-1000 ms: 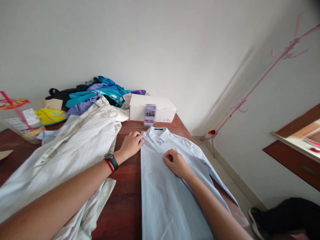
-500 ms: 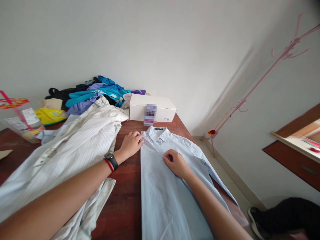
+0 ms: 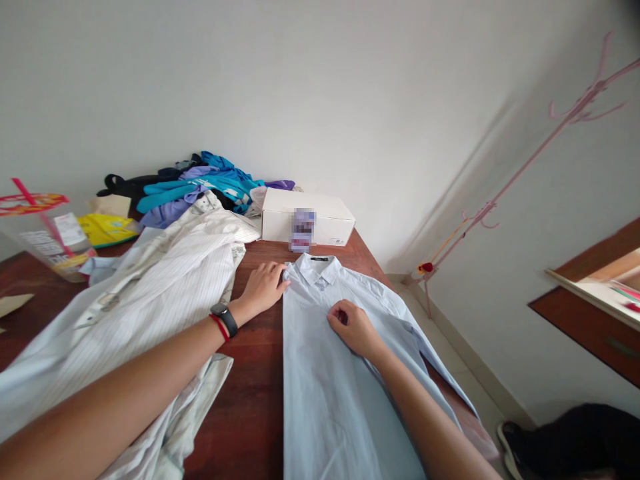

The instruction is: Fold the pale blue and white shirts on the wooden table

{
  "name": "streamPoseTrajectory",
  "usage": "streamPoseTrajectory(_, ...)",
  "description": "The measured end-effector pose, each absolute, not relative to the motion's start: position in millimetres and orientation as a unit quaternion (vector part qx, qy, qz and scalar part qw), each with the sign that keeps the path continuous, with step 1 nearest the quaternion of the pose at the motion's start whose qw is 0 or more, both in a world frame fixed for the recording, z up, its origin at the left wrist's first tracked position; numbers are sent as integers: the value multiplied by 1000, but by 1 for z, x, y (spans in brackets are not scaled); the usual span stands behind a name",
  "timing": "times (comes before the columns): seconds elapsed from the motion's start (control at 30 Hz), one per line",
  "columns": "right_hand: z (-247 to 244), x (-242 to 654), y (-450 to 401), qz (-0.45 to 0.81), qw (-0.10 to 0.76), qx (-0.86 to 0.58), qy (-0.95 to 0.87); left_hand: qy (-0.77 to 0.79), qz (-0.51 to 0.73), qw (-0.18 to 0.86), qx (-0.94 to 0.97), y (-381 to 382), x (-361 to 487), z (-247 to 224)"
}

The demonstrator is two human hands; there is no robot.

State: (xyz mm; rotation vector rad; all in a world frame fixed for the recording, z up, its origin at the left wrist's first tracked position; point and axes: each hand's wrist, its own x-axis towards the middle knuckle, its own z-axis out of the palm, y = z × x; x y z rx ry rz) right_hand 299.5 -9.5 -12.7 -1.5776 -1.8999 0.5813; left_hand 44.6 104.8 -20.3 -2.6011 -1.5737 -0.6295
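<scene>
A light blue shirt lies on the dark red wooden table, its collar toward the white box and its left side in a straight edge. My left hand, with a black watch on the wrist, pinches the shirt's left shoulder edge beside the collar. Curled fingers of my right hand rest on the shirt's front below the collar; whether they hold any fabric is hidden. The shirt's right sleeve hangs toward the table's right edge.
White striped clothes lie at the left. Behind are a pile of blue and black clothes, a white box, a yellow packet and a plastic cup. A pink coat stand stands at the right.
The whole view has shifted slightly, with things appearing a little further right. Both hands keep their places on the shirt.
</scene>
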Motion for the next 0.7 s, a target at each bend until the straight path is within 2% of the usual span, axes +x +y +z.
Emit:
streamPoseTrajectory(0.43, -14, 301, -10, 227, 309, -590, -711, -534, -216, 9, -817, 113, 40, -31)
streamPoseTrajectory(0.7, -18, 308, -6, 232, 354, -599, -680, -533, -242, -2, -811, 115, 39, -33)
